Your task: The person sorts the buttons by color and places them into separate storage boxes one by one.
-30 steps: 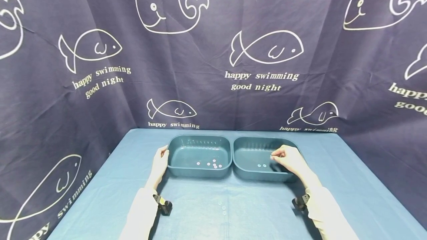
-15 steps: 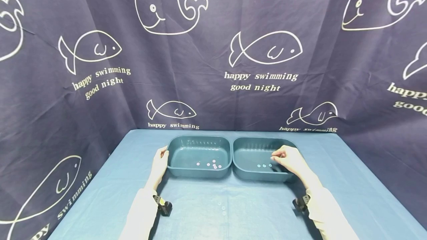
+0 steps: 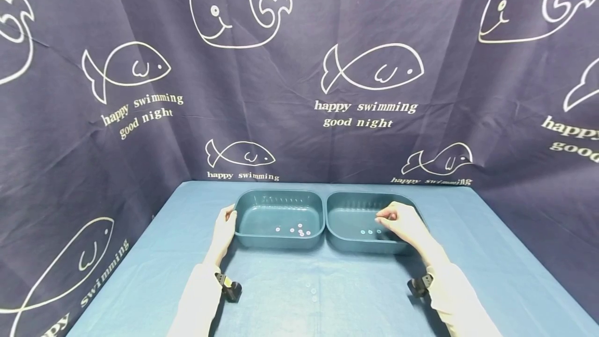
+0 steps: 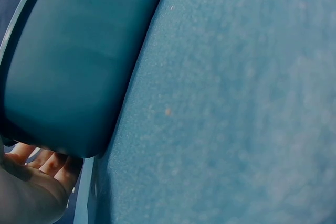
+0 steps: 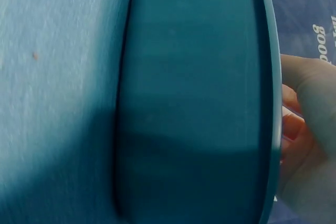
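My left hand (image 3: 224,229) holds the outer end of the left teal box (image 3: 276,243) in the head view, its fingers (image 4: 55,163) behind the end wall in the left wrist view. Several small round pink button-like pieces (image 3: 300,225) lie in this box. Over the right teal box (image 3: 360,246) is my right hand (image 3: 406,221), fingers curled and tips together. No piece shows between those tips; the palm is hidden. Below them, small round blue button-like pieces (image 3: 370,232) lie in a row on the box floor. In the right wrist view the box wall hides part of the fingers.
The boxes stand side by side on a blue cloth-covered table (image 3: 281,306). Several small pale clear discs (image 3: 314,292) lie on the cloth in front. A dark curtain (image 3: 299,66) with white fish and whales hangs behind and at the sides.
The right hand let go of a blue piece, which now lies at the row's right end. Its fingertips then moved slightly left. The left hand stays at its box.
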The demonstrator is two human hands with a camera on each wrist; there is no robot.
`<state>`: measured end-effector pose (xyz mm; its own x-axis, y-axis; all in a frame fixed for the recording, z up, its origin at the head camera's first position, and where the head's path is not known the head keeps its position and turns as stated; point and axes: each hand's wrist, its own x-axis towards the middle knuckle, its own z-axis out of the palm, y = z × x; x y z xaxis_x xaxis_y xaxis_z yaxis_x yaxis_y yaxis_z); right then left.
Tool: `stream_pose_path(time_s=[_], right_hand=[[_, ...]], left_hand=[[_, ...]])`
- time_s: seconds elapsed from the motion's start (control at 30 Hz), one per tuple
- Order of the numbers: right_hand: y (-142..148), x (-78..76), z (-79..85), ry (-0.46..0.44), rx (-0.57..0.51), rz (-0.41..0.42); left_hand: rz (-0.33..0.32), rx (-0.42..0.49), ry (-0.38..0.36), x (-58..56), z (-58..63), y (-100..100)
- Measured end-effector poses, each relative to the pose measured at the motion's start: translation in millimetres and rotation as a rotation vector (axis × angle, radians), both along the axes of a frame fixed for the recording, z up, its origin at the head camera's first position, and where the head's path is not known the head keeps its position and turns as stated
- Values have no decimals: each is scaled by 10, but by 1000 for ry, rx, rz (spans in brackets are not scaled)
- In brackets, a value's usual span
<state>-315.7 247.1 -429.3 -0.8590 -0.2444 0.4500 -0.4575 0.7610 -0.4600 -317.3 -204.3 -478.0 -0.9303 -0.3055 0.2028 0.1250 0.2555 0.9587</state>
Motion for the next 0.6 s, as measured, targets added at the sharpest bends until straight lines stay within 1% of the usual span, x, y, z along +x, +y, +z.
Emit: stream_pose_path(time_s=[0.23, 0.43, 0.6], right_hand=[[-101, 20, -24, 35, -42, 18], [-222, 46, 33, 81, -59, 61], [-357, 81, 116, 89, -88, 103]], left_hand=[[1, -7, 2, -14, -12, -11], [5, -14, 3, -24, -22, -9], [4, -11, 0, -24, -29, -5]])
